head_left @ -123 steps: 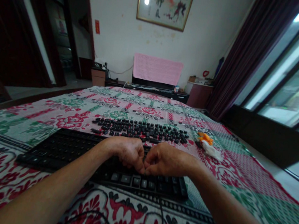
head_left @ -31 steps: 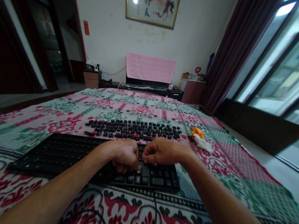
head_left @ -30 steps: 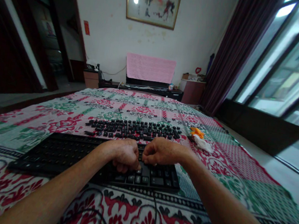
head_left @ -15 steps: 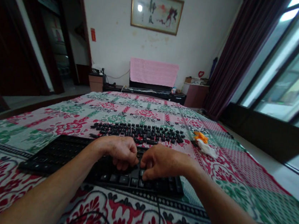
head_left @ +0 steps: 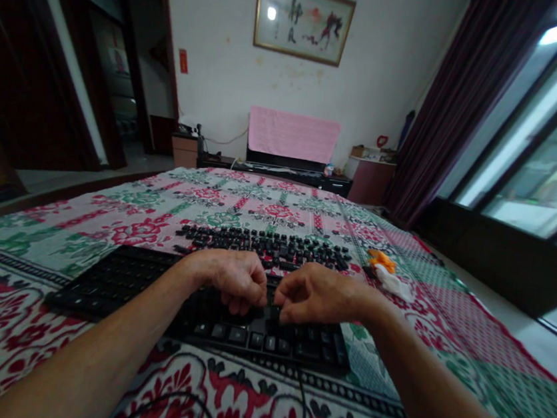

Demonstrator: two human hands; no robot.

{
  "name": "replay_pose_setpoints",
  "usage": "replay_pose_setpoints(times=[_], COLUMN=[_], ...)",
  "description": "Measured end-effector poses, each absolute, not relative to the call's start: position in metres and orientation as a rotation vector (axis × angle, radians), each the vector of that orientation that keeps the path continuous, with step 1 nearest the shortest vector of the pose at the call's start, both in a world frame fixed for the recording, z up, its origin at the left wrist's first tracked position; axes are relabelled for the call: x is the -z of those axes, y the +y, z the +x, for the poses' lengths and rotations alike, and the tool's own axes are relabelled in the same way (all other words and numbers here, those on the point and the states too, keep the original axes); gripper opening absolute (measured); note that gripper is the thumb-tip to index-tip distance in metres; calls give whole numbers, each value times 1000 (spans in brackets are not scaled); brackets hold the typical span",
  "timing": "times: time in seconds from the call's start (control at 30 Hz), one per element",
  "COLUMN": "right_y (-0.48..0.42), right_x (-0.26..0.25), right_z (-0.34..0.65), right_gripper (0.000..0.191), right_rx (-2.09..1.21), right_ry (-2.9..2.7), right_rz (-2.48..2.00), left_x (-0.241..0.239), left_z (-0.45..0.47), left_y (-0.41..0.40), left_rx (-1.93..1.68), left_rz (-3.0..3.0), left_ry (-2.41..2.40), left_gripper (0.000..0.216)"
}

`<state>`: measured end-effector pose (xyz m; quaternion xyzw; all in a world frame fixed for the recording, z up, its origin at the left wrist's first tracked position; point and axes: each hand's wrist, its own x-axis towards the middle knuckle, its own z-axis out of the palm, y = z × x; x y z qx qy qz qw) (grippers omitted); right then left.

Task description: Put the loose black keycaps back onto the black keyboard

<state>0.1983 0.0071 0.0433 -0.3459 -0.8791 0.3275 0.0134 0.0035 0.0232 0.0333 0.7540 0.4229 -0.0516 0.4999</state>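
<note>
A black keyboard [head_left: 114, 281] lies across the flowered cloth in front of me, most of its key slots bare and a few keys seated at its right end. My left hand [head_left: 233, 278] rests on it with fingers curled under. My right hand [head_left: 316, 294] sits beside it, thumb and fingers pinched together over the keys; what they pinch is too small to make out. Beyond the hands, several loose black keycaps [head_left: 261, 245] are laid out in rows on the cloth.
An orange and white small object [head_left: 387, 270] lies on the cloth to the right of the keycaps. The keyboard's cable [head_left: 303, 406] runs toward me. The flowered cloth [head_left: 54, 237] covers the whole surface. A glass door stands at the right.
My right hand has lifted slightly off the keys and drawn its fingers into a pinch. The left hand has stayed put. The view has shifted a little.
</note>
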Motion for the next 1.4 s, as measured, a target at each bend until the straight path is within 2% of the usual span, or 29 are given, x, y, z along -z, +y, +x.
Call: replay_pose_setpoints(times=[0.27,0.67,0.93,1.07,1.2,1.4], right_y=[11,9,19,21,22,20], right_x=[-39,-36,-34,-30,-29,-33], right_z=[201,199,204,205,205,208], right_gripper=[22,27,30,26,26,31], right_rx=[-1255,-1138,-1632,-1648,-1659,-1566], right_ry=[-2605,-2774,-2399,-2316,-2331,-2406], right_rz=[-1100,-1034,-1145,-1185,-1156,-847], left_x=[-34,-30,-33,-34,-32,-30], left_z=[8,6,7,8,9,7], left_y=[21,23,22,22,22,23], left_rx=[72,147,81,43,27,-2], left_rz=[1793,1791,1726,1733,1720,1678], left_ry=[963,983,891,915,931,888], left_gripper=[25,19,26,32,27,21])
